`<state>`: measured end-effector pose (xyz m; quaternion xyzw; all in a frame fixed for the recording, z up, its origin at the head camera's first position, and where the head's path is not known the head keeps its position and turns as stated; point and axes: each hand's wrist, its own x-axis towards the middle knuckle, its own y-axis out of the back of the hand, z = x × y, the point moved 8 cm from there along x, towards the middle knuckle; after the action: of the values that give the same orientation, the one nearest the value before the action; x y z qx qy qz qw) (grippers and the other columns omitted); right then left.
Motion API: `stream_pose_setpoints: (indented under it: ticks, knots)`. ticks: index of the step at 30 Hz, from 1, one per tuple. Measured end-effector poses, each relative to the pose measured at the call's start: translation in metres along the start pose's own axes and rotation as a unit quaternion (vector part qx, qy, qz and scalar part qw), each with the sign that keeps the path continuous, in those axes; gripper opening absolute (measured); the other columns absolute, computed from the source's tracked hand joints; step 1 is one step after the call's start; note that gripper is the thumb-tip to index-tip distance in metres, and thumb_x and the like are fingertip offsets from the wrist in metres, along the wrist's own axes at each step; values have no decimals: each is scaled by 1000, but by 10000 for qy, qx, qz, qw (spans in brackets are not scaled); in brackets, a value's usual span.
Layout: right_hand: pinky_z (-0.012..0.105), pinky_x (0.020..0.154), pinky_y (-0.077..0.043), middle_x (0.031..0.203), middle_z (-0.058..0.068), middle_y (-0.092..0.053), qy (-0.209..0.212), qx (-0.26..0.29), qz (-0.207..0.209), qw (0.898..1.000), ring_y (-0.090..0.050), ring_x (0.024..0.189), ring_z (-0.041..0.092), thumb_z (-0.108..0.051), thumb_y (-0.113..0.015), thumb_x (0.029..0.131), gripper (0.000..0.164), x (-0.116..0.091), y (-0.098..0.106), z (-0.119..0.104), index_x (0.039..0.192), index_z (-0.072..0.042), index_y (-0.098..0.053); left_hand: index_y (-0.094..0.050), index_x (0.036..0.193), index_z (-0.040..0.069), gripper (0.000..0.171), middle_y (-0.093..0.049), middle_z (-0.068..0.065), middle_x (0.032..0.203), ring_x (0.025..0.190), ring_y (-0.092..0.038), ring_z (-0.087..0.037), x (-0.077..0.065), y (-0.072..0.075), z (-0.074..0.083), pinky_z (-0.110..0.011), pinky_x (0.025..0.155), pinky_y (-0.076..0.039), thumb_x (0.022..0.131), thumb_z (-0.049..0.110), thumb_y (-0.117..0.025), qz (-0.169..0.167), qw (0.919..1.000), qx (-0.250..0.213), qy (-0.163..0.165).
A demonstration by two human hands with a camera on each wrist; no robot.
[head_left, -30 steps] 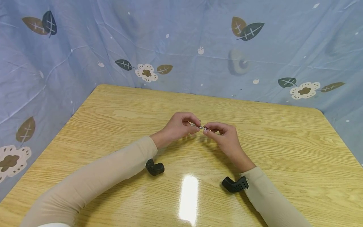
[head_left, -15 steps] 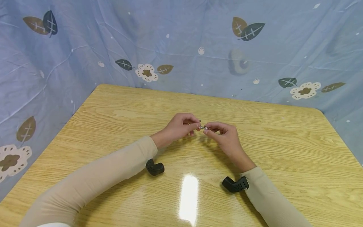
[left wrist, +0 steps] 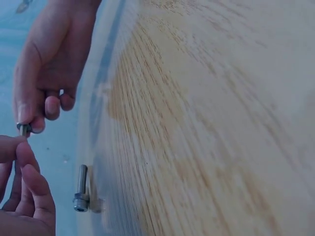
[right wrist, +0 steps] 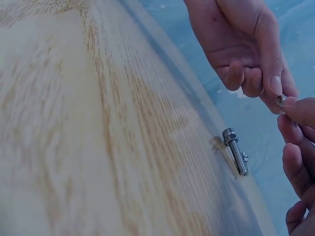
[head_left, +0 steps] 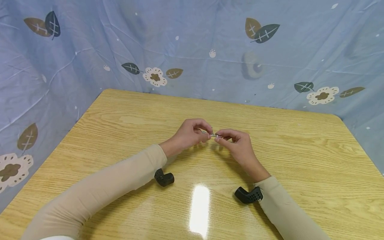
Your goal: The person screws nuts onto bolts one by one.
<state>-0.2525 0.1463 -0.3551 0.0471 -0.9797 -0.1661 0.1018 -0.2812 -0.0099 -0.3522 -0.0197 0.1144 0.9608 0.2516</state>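
Over the middle of the table, a small metal bolt (head_left: 213,135) spans the two hands. My left hand (head_left: 192,133) pinches its shank between thumb and fingers, covering much of it. At the other end, my right hand (head_left: 237,143) pinches a wider collar; whether this is a nut or the bolt's head I cannot tell. In the left wrist view, another bolt (left wrist: 82,189) with a nut near its head is on the table beside the hands. The right wrist view shows that bolt (right wrist: 235,150) with a smaller metal piece (right wrist: 245,157) just behind it.
The wood-grain table (head_left: 288,156) reaches back to a blue patterned curtain (head_left: 192,43), which also hangs at the left. Black wrist mounts (head_left: 163,177) stick out below both forearms. A bright light reflection lies on the near tabletop.
My left thumb and fingers shift up along the bolt and then back down, a small rolling movement. The right hand stays almost still, keeping its pinch.
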Motion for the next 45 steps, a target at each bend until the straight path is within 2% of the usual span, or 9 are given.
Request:
stream_pose_setpoints:
  ticks: [5, 11, 20, 28, 35, 41, 45]
  knots:
    - [24, 68, -44, 91, -8, -70, 33, 8, 0, 10000, -61, 83, 10, -20, -73, 88, 21, 0, 0, -1, 105, -9, -73, -65, 113, 8, 21, -65, -3, 109, 85, -64, -35, 1, -1, -3, -34, 64, -50, 94, 18, -64, 0, 9998, 54, 182]
    - [24, 68, -42, 92, -11, -69, 36, -26, -5, 10000, -61, 84, 10, -21, -73, 88, 22, 0, 0, 0, 106, -9, -73, -66, 107, 13, 15, -70, -11, 102, 77, -64, -31, 2, -2, -7, -29, 60, -47, 98, 22, -59, 17, 9992, 45, 399]
    - [24, 67, -42, 94, -5, -71, 76, -58, -10, 10000, -61, 84, 10, -21, -72, 88, 21, 1, 1, 1, 106, -9, -73, -67, 105, 12, 14, -71, -14, 103, 75, -63, -29, 2, -2, -8, -28, 58, -45, 97, 22, -60, 40, 9990, -89, 429]
    - [24, 63, -41, 92, -4, -71, 87, -42, -13, 10000, -61, 81, 11, -21, -73, 88, 21, 0, 0, 0, 105, -9, -74, -68, 103, 13, 12, -71, -14, 102, 80, -65, -35, 2, -1, -7, -29, 60, -48, 95, 21, -63, 67, 9994, -54, 338]
    - [24, 66, -44, 91, -7, -71, 149, -15, -3, 9999, -61, 81, 10, -19, -73, 87, 19, 0, 0, -2, 104, -8, -74, -70, 98, 14, 8, -68, -3, 105, 84, -66, -33, 2, 0, -5, -33, 65, -50, 91, 14, -68, 72, 9999, 37, 113]
    - [24, 70, -45, 90, -6, -70, 176, 11, 42, 9998, -61, 81, 10, -18, -73, 87, 20, 0, 1, -1, 104, -7, -74, -66, 111, 10, 19, -65, -3, 110, 86, -66, -32, 1, -3, -4, -34, 64, -50, 92, 15, -66, -47, 9998, 64, 176]
    - [24, 68, -44, 89, -8, -70, 159, -31, 81, 9998, -61, 81, 10, -19, -74, 86, 20, 1, 1, 0, 103, -8, -74, -65, 114, 9, 22, -65, -5, 106, 84, -65, -33, 1, -3, -4, -31, 60, -48, 96, 21, -61, -43, 9997, 42, 257]
